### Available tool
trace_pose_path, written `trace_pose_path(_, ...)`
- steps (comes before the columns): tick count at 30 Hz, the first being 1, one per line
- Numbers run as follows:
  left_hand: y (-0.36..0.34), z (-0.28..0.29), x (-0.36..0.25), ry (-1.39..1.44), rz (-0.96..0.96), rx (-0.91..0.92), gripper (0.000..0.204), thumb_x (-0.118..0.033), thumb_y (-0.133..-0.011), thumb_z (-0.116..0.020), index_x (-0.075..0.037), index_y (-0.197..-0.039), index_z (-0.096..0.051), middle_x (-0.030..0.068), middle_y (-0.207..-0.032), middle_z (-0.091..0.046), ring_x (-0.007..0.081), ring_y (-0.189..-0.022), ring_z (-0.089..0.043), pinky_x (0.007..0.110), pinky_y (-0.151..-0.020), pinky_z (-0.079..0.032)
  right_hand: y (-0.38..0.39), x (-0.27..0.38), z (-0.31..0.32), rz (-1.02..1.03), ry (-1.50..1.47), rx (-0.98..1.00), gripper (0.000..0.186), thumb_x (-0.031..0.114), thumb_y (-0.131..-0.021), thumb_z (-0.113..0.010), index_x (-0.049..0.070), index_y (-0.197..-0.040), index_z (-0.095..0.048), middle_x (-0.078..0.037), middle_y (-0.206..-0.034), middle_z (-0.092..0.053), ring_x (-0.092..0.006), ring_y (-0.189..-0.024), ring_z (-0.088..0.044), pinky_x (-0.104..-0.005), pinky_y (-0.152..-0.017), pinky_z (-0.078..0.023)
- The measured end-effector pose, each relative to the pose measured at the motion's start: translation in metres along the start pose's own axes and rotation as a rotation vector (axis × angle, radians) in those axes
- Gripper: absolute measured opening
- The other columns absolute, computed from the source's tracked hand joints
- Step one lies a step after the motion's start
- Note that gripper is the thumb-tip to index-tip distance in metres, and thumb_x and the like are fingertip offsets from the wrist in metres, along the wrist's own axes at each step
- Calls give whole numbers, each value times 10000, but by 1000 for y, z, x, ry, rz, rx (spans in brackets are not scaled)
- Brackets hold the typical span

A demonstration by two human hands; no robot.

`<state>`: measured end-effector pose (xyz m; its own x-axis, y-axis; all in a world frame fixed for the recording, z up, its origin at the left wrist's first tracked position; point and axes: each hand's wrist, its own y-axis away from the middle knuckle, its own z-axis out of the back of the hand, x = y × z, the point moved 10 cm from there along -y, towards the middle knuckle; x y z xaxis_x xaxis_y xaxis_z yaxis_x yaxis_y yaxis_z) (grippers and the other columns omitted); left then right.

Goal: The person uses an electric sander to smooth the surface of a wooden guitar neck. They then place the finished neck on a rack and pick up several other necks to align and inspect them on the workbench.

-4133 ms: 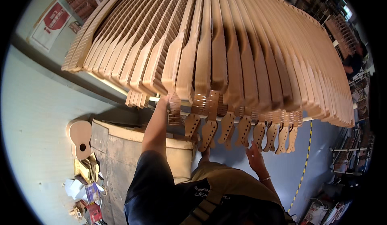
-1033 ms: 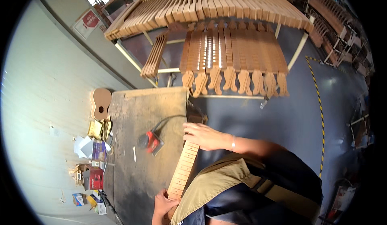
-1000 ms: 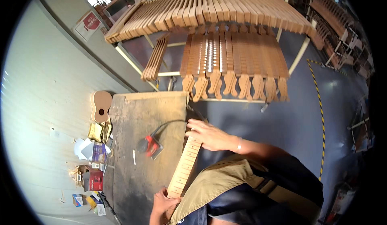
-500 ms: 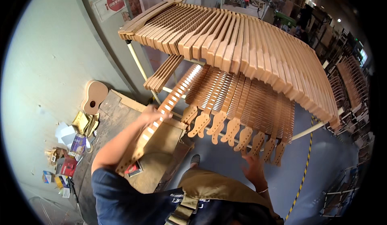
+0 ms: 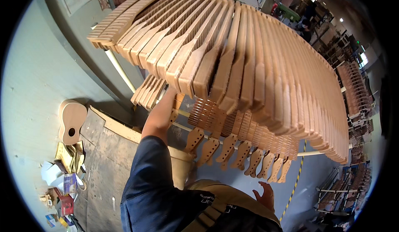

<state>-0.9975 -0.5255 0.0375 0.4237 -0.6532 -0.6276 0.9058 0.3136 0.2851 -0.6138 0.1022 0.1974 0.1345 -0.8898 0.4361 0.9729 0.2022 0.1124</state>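
Note:
My left forearm reaches forward under the upper row of guitar necks, and the hand is hidden behind them. Right beside that forearm is a guitar neck with a drilled headstock, partly covered by the arm. Whether my fingers are around it cannot be seen. A lower row of fretted necks lies to the right, drilled headstocks toward me. My right hand is low at the right, fingers apart, holding nothing, below those headstocks. A small stack of necks rests left of my forearm.
The rack's pale tube leg stands at the left. A workbench lies by the wall, with a guitar body and boxes beyond. Yellow-black tape marks the floor. More racked necks stand at far right.
My left arm has swung forward from the bench, where its hand gripped a fretted neck, to under the upper row. My right hand has dropped away from the lower headstocks. The view has shifted closer.

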Motion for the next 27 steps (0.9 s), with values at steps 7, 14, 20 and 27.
trace_pose_path(7, -13, -69, 52, 70, -20, 82, 839, -581, -778, -840, 59, -1299, -686, 235, -1157, -744, 305, -1087, -703, 424, -1003, -508, -22, 19, -11, -44, 38, 4, 513, 147, -821, -888, 28, -1270, -668, -198, -1137, -710, -404, -1052, -684, -472, -907, -558)
trace_pose_path(14, 2, -100, 96, 157, -48, 159, 808, -568, -796, -817, 43, -1308, -687, 242, -1187, -731, 317, -1123, -683, 437, -1033, -476, -37, 43, -14, -75, 81, 8, 497, 163, -845, -874, 46, -1276, -656, -190, -1137, -711, -413, -1041, -682, -483, -898, -560)
trace_pose_path(20, 7, -114, 95, 208, -98, 202, 782, -558, -810, -798, 30, -1315, -689, 248, -1212, -719, 326, -1154, -665, 449, -1059, -448, -44, 57, -30, -79, 104, 44, 498, 182, -857, -869, 57, -1284, -646, -171, -1149, -714, -401, -1044, -688, -471, -889, -569)
trace_pose_path(27, 2, -119, 60, 250, -181, 223, 752, -545, -828, -775, 14, -1323, -690, 255, -1241, -706, 338, -1190, -644, 463, -1089, -416, -40, 58, -39, -81, 128, 60, 493, 192, -861, -868, 63, -1281, -643, -171, -1130, -715, -398, -1028, -693, -472, -883, -571)
